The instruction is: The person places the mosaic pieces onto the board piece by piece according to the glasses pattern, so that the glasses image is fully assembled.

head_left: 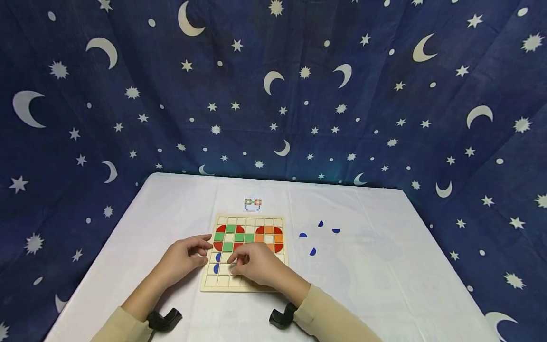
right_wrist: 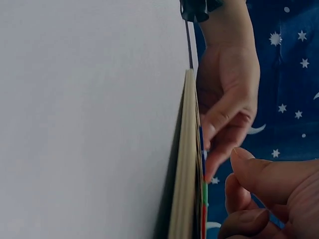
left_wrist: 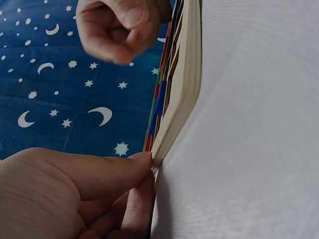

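Note:
A square wooden grid board (head_left: 209, 284) lies on the table. It bears red quarter-round pieces (head_left: 278, 248) with green squares (head_left: 227, 246) and orange squares (head_left: 269, 230) in its upper rows. Below them, two blue half-circle pieces (head_left: 216, 268) sit near the left side. My left hand (head_left: 183, 256) is at the board's left edge; in the left wrist view its thumb tip (left_wrist: 142, 157) touches that edge. Over the lower middle of the board hovers my right hand (head_left: 260, 266), fingers loosely bent, thumb and index finger apart, no piece visible between them.
Several loose blue half-circles (head_left: 303, 235) lie to the right of the board. A small pattern card (head_left: 252, 204) lies beyond its far edge. A white cloth (head_left: 359, 285) covers the table, and a dark blue star-and-moon curtain (head_left: 307, 142) hangs behind.

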{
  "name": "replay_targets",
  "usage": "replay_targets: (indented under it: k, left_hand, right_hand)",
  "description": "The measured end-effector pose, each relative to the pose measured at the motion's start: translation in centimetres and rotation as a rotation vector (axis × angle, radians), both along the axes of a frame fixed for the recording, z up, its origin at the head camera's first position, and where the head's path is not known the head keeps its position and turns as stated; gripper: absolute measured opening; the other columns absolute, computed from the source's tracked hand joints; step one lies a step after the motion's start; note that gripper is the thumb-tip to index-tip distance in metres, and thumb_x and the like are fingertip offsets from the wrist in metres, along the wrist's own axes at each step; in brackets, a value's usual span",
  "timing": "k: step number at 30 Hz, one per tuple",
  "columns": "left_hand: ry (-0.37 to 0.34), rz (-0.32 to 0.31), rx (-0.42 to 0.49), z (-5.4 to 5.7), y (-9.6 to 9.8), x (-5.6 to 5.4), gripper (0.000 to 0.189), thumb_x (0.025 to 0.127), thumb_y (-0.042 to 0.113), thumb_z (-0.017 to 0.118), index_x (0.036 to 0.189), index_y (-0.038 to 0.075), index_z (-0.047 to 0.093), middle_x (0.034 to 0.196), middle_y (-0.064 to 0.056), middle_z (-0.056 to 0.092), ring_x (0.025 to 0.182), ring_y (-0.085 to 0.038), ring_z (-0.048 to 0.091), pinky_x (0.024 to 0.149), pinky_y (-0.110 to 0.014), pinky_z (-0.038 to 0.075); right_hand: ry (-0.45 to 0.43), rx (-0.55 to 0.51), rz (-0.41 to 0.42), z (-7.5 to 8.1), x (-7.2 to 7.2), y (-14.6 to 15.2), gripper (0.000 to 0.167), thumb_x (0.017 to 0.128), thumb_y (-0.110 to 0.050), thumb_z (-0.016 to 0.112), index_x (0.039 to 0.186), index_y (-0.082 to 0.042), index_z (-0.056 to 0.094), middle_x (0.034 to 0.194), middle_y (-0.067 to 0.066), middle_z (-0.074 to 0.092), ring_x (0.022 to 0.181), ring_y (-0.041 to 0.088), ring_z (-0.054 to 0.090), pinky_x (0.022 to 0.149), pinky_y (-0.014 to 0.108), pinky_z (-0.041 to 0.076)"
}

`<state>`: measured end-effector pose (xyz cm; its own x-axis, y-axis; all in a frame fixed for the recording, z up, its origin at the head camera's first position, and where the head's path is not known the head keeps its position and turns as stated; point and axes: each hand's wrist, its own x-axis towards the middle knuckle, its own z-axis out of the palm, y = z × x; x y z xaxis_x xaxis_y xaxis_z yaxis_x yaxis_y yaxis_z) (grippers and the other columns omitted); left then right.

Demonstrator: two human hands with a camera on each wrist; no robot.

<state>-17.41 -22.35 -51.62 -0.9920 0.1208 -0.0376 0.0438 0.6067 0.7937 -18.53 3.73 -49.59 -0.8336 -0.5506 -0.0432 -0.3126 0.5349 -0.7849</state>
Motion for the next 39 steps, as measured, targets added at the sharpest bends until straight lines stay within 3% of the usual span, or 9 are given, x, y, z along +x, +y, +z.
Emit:
replay_targets:
  k: [12, 19, 24, 28, 34, 39]
  left_hand:
    - [-0.014, 0.023, 0.014, -0.1, 0.2, 0.1, 0.028, 0.087, 0.006, 0.082, 0.114, 0.017, 0.080, 0.151, -0.004, 0.067, 0.092, -0.008, 0.065, 0.086, -0.023, 0.048]
    - [-0.024, 0.030, 0.021, -0.3, 0.2, 0.2, 0.028, 0.087, 0.006, 0.082, 0.113, 0.016, 0.080, 0.151, -0.003, 0.067, 0.092, -0.009, 0.065, 0.085, -0.022, 0.048]
    - [-0.014, 0.025, 0.024, -0.2, 0.1, 0.1, 0.028, 0.087, 0.006, 0.082, 0.113, 0.017, 0.080, 0.151, -0.003, 0.067, 0.092, -0.009, 0.065, 0.085, -0.022, 0.048]
    - [-0.014, 0.023, 0.020, -0.1, 0.1, 0.0, 0.028, 0.088, 0.006, 0.082, 0.113, 0.017, 0.080, 0.151, -0.003, 0.067, 0.093, -0.009, 0.065, 0.086, -0.023, 0.048]
    - [-0.013, 0.023, 0.017, -0.1, 0.0, 0.1, 0.028, 0.087, 0.006, 0.082, 0.113, 0.017, 0.080, 0.151, -0.002, 0.067, 0.093, -0.008, 0.065, 0.086, -0.023, 0.049]
    - [-0.018, 0.022, 0.020, 0.0, 0.2, 0.1, 0.028, 0.087, 0.007, 0.082, 0.113, 0.016, 0.080, 0.151, -0.003, 0.067, 0.092, -0.007, 0.065, 0.086, -0.022, 0.048]
  right_hand:
    - [0.005, 0.017, -0.156, 0.6, -0.4, 6.4, 0.013, 0.091, -0.011, 0.084, 0.100, -0.020, 0.083, 0.078, -0.008, 0.065, 0.072, 0.008, 0.056, 0.060, 0.021, 0.046]
    - [0.084, 0.076, -0.253, 0.8, -1.0, 10.5, 0.015, 0.090, -0.007, 0.083, 0.100, -0.018, 0.082, 0.081, -0.007, 0.064, 0.068, 0.011, 0.055, 0.055, 0.023, 0.046]
    - [0.185, 0.206, -0.329, 0.6, -1.4, 13.1, 0.024, 0.088, -0.004, 0.084, 0.105, -0.020, 0.081, 0.093, -0.007, 0.068, 0.077, 0.011, 0.057, 0.070, 0.027, 0.051]
    - [0.237, 0.315, -0.342, 0.3, -1.6, 14.7, 0.027, 0.087, -0.005, 0.086, 0.108, -0.021, 0.081, 0.100, -0.007, 0.071, 0.089, 0.011, 0.061, 0.086, 0.036, 0.055]
    - [0.199, 0.417, -0.339, 0.0, -1.5, 16.3, 0.026, 0.088, -0.005, 0.085, 0.107, -0.023, 0.080, 0.100, -0.009, 0.069, 0.096, 0.011, 0.063, 0.100, 0.045, 0.057]
    - [0.152, 0.467, -0.354, 0.3, -1.2, 16.9, 0.025, 0.087, -0.004, 0.085, 0.105, -0.022, 0.079, 0.097, -0.008, 0.067, 0.091, 0.013, 0.060, 0.096, 0.046, 0.057]
